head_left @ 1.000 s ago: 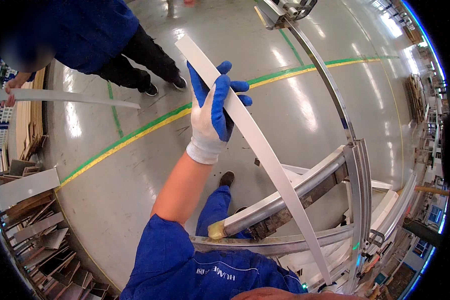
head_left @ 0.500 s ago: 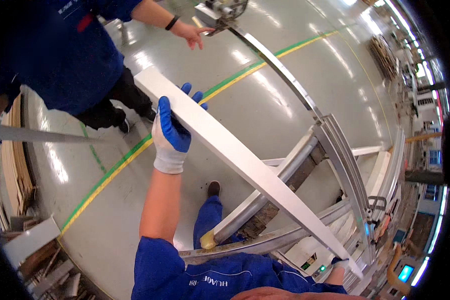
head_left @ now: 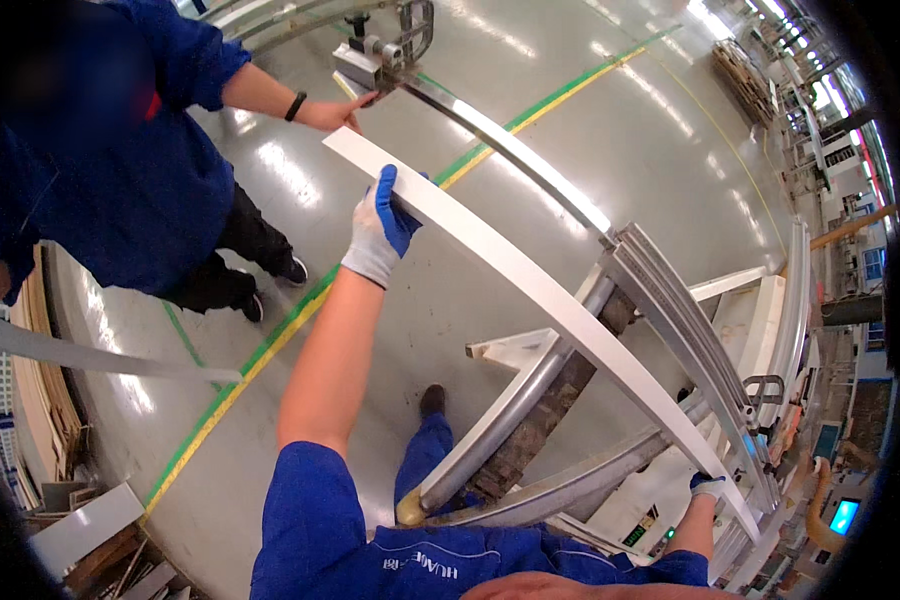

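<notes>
A long white board (head_left: 515,262) slants from the upper middle down to the lower right, held in both my hands. My left hand (head_left: 383,228), in a white glove with blue-coated fingers, grips it near its far end, thumb on top and the other fingers mostly hidden behind. Lower right, my right hand (head_left: 708,486), gloved too, closes on the board's edge near the other end. The board hangs over a metal stand with a roller (head_left: 520,425) and beside a grooved metal rail (head_left: 675,300). A narrow metal arm (head_left: 510,150) runs from that rail to a clamp-like fixture (head_left: 365,65).
A co-worker in dark blue (head_left: 120,170) stands at the left, one hand (head_left: 325,113) reaching to the fixture. A grey strip (head_left: 100,350) extends from their other side. Stacked boards (head_left: 55,380) and offcuts (head_left: 120,560) lie at the left. A lit screen (head_left: 844,516) is lower right.
The board and both my hands have shifted to the right, the board's far end nearer the metal arm. The whole view has also shifted, with the fixture showing lower and farther left.
</notes>
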### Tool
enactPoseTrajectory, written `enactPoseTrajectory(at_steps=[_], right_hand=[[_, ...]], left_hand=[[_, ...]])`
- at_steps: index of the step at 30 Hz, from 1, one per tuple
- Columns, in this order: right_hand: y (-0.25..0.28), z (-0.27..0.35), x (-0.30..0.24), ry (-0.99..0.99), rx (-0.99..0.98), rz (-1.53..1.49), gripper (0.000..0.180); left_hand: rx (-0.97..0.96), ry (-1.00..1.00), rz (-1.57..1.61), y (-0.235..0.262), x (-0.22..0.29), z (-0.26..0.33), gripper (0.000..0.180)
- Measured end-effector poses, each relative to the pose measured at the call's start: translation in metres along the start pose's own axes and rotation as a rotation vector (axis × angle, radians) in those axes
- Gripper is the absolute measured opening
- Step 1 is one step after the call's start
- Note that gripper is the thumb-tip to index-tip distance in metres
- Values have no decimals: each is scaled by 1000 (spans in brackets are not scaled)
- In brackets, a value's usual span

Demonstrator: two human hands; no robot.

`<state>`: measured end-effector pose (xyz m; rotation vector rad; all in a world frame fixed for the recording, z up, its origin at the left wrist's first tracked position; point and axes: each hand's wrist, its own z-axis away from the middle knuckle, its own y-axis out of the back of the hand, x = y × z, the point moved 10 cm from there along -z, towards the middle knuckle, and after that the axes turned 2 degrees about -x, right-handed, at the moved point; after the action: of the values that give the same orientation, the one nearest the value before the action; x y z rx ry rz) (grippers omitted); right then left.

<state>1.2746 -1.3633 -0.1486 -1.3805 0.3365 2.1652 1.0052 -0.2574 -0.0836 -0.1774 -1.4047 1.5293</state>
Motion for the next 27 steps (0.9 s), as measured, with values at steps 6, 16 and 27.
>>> enactPoseTrajectory(at_steps=[6,16,27], right_hand=[[-33,-2,-1,57,-195,-136,48],[-132,26,18,-15,-379,-216,49],[-137,-9,34,-45,-427,-314,38]], left_hand=[[-57,18,-42,-19,-20,-69,45],[140,29,-214,-23,-30,-72,29],[116,30,-231,-31,-42,-79,27]])
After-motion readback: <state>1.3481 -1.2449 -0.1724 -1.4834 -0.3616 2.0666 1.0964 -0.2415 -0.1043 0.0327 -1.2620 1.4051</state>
